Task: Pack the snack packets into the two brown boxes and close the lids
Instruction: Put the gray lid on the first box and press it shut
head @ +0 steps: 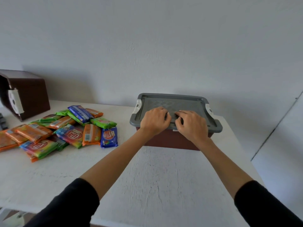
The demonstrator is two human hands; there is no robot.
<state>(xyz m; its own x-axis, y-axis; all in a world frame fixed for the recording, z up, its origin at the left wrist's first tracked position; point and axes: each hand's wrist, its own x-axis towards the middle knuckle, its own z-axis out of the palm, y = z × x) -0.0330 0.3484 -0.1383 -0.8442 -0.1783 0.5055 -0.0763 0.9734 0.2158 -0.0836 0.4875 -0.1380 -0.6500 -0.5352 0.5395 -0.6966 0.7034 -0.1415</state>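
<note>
left grip (155,122) and right grip (191,124) clenched, fingers curled, holding nothing, pressing side by side on lid (188,99) of box (170,140). packets (68,128) piled on counter (147,177) to its left. second box (29,94) tipped behind them.

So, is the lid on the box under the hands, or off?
On. The lid lies flat over the box, left hand and right hand on top. Whether the white latches are clipped, I cannot tell.
</note>
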